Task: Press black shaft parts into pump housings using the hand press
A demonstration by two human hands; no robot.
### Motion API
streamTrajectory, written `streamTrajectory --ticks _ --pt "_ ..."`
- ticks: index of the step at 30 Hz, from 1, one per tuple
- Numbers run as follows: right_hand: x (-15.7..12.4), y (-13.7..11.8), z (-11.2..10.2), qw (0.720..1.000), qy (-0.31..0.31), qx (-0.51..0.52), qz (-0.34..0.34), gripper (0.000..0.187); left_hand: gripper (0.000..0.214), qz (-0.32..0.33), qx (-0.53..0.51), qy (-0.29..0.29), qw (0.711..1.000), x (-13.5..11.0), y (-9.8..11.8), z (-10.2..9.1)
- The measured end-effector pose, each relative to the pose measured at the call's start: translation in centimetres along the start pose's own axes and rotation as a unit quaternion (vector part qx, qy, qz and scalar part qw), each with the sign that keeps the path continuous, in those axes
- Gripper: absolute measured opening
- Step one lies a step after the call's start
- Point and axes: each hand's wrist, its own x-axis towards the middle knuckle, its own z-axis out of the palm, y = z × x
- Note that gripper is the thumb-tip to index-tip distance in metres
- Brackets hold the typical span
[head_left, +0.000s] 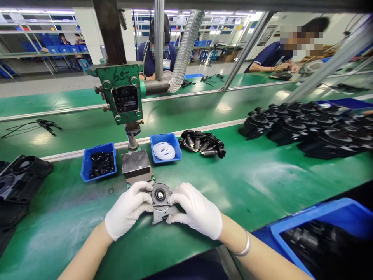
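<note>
Left hand (128, 212) and right hand (196, 210) pinch the part (161, 203) just before the block (136, 163), its disc (161, 188) apparently already seated, the rings (166, 154) in the bin (178, 155) seemingly yet unused.

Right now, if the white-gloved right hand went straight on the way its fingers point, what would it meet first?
The round dark part with a grey bracket that it holds; beyond, probably the white-gloved left hand, though depth is unclear.
</note>
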Motion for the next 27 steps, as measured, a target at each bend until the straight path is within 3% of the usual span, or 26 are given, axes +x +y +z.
streamTrajectory --ticks 6,10,13,15,17,20,23,25,27 --pt "0.1 -0.8 -0.3 0.997 0.024 -0.058 -0.051 0.022 0.012 0.028 -0.031 -0.009 0.999 -0.7 -0.4 0.3" --pt "-0.8 -1.0 0.9 0.988 0.12 -0.096 -0.008 0.016 0.009 -0.019 -0.172 0.043 0.984 -1.1 -1.0 0.8" --pt "-1.8 -1.4 2.0 0.984 0.165 -0.029 0.052 0.018 0.047 -0.066 -0.275 0.099 0.954 -1.3 -0.8 1.9" --pt "-2.2 -1.9 2.1 0.983 0.16 0.052 0.073 0.019 0.095 -0.084 -0.275 0.097 0.953 -1.2 -0.2 3.0" --pt "-1.9 -2.3 1.8 0.971 0.179 0.126 0.093 0.018 0.122 -0.103 -0.26 0.079 0.957 -1.0 0.7 4.1" --pt "-0.3 -2.4 1.2 0.946 0.207 0.198 0.153 0.038 0.117 -0.137 -0.251 0.057 0.957 -0.5 1.9 5.4" --pt "1.9 -2.0 1.1 0.946 0.135 0.25 0.154 0.061 0.105 -0.164 -0.256 0.044 0.952 -0.2 2.6 5.7" --pt "2.4 -1.8 1.2 0.952 0.111 0.256 0.128 0.056 0.102 -0.175 -0.257 0.05 0.949 -0.2 2.7 5.7" --pt "1.9 -1.7 0.9 0.942 0.158 0.262 0.136 0.041 0.1 -0.186 -0.247 0.071 0.948 -0.3 2.6 5.6"
